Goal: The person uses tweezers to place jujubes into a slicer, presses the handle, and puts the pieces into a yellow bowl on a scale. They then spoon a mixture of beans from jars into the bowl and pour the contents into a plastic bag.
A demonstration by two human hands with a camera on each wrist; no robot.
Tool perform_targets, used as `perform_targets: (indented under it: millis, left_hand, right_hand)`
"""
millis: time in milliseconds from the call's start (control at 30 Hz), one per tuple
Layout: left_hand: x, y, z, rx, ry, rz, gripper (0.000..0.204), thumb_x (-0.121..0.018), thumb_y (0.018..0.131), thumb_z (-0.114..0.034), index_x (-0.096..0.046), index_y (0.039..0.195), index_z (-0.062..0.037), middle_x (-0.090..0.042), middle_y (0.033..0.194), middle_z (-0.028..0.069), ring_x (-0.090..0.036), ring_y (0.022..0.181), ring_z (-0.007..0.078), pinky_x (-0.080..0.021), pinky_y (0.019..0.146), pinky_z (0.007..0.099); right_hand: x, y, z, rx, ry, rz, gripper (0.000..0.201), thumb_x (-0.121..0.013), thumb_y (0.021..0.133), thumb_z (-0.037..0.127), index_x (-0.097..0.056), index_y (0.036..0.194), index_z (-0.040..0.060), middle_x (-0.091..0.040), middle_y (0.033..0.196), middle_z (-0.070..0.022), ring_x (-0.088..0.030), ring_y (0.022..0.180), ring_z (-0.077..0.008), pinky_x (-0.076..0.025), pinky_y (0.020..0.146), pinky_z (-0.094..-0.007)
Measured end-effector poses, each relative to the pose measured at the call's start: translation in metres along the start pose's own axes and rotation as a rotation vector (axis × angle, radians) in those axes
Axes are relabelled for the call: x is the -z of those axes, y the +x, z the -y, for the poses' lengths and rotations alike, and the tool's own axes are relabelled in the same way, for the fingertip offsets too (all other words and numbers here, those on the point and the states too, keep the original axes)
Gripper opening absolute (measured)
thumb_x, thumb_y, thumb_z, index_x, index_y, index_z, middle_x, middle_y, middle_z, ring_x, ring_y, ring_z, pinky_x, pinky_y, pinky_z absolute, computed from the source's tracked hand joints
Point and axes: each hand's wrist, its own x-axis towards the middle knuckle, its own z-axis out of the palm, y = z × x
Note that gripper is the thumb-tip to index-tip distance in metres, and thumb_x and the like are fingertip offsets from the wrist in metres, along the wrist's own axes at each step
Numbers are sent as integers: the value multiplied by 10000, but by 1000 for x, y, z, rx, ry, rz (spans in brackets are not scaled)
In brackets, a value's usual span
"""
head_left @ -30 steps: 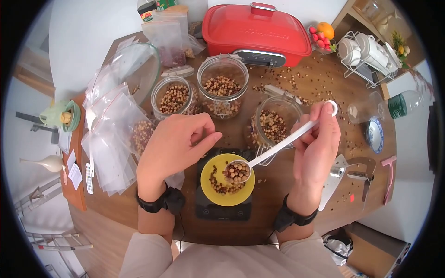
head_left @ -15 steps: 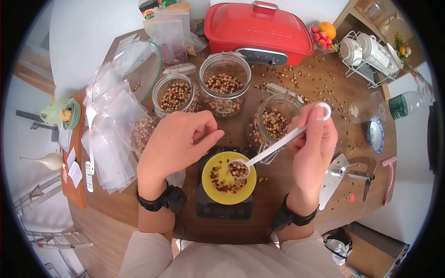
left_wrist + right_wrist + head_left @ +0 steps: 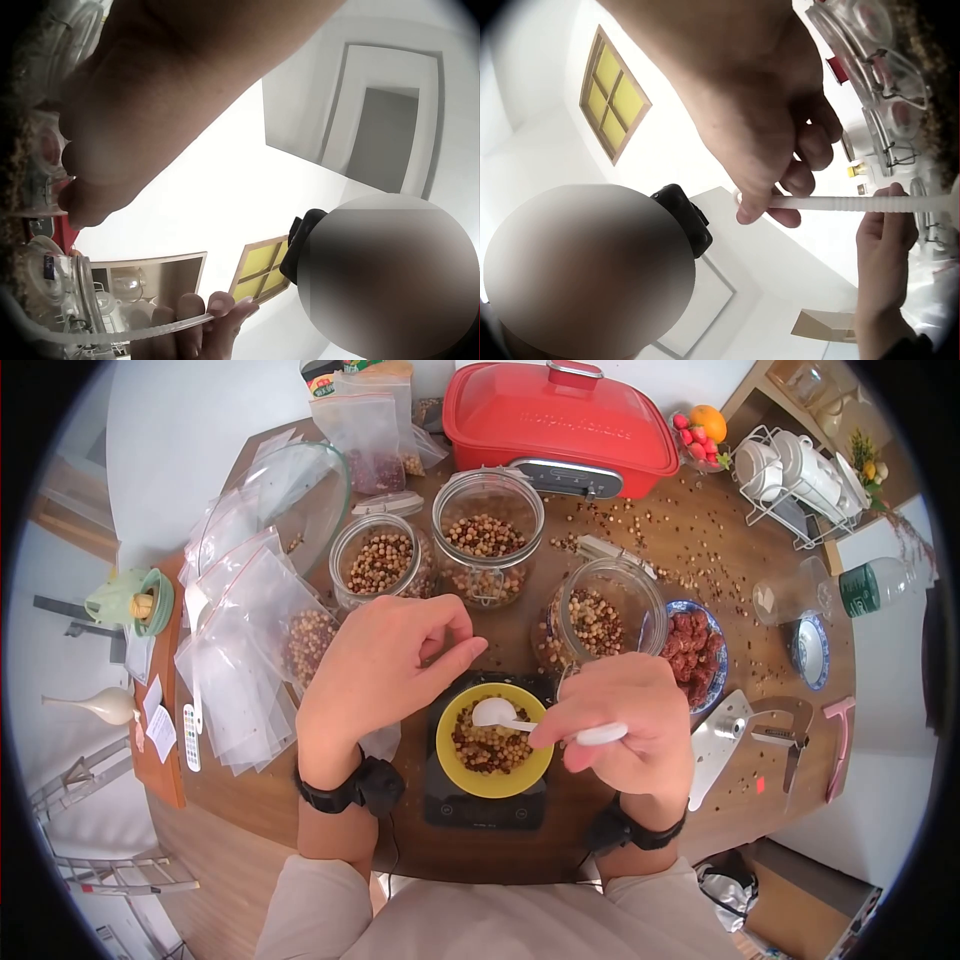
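The right hand [image 3: 625, 730] grips the handle of a white spoon [image 3: 494, 713], whose bowl is tipped over a yellow dish [image 3: 447, 768] of mixed beans. Under the dish lies a black scale [image 3: 485, 815]. In the right wrist view, thumb and fingers of the right hand [image 3: 761, 135] pinch the handle [image 3: 840, 203]. The left hand [image 3: 385, 675] hovers left of the dish with loosely curled fingers and holds nothing. An opened glass jar [image 3: 600, 622] of beans stands just beyond the right hand.
Two more bean jars [image 3: 487, 540] [image 3: 377, 563] stand behind. Plastic bags [image 3: 240, 660] lie left, and a red cooker [image 3: 560, 430] is at the back. Right of the jars are a patterned bowl of reddish pieces [image 3: 692, 650], scattered beans and a metal spatula [image 3: 722, 745].
The right hand has moved down and turned over, tipping the spoon from level and full to emptied. More beans lie in the dish, and the bowl of reddish pieces is uncovered. The left hand stays.
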Motion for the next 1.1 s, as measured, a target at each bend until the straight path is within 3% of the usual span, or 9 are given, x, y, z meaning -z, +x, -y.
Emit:
perform_targets:
  millis: [67,167,267,300,433,567,667,767,1100]
  left_hand:
    - [0,0,-2,10,-7,8,145,-734,844,-125,-622,811,-39,-372,543,32,-362,489,157,-303,493,326]
    - [-1,0,-4,20,-3,13,132,-730,848,-118,-627,825,-38,-396,554,30,-377,495,151,-325,499,313]
    - [-5,1,-7,1,-24,6,131,-727,850,-104,-623,902,-43,-433,565,16,-404,500,136,-351,507,292]
    - [-6,1,-11,14,-42,10,151,-726,850,-98,-629,955,-51,-460,593,14,-421,513,131,-362,511,287]
    - [-13,-5,-37,26,-97,29,341,-731,863,-138,-621,1184,-112,-562,722,26,-505,575,167,-435,559,307]
    - [-25,-8,-55,-96,-107,40,432,-737,877,-186,-616,1291,-155,-598,834,31,-547,638,182,-472,595,319]
    - [-30,3,-54,-169,-18,200,387,-738,878,-197,-640,1251,-162,-611,841,33,-579,657,185,-485,613,325]
    - [-37,12,-63,-151,32,152,358,-760,804,-90,-664,1149,-95,-644,858,52,-618,670,191,-505,625,325]
    - [-53,43,-67,-127,220,54,282,-830,789,-199,-655,962,-64,-686,727,57,-665,676,215,-510,637,340]
  right_hand:
    - [4,0,5,-23,-34,59,59,-666,882,75,-687,849,31,-682,746,-75,-665,621,-252,-499,551,-315]
    - [1,-9,8,-58,14,-151,186,-618,967,133,-675,824,28,-682,739,-83,-630,563,-199,-465,518,-296]
    - [-3,-18,13,-65,77,-599,378,-527,1056,243,-610,755,31,-652,700,-80,-539,506,-123,-400,476,-262]
    - [-4,-17,19,-75,112,-768,481,-439,1088,346,-525,718,50,-600,653,-60,-437,488,-69,-320,454,-231]
    - [17,-22,26,160,324,-1054,508,-330,1106,410,-429,724,91,-349,574,27,-221,470,-57,-168,465,-262]
    - [30,-33,43,272,376,-1180,490,-334,1104,405,-424,734,97,-328,582,25,-185,483,-73,-171,486,-275]
    - [36,-38,51,299,368,-1251,480,-344,1103,397,-424,739,94,-321,587,24,-170,490,-77,-165,486,-278]
    - [42,-44,55,334,400,-1226,471,-348,1102,392,-426,748,90,-326,579,21,-169,483,-78,-169,476,-281]
    - [49,-51,58,339,433,-1244,484,-343,1099,402,-445,746,87,-387,574,13,-211,454,-69,-202,455,-265]
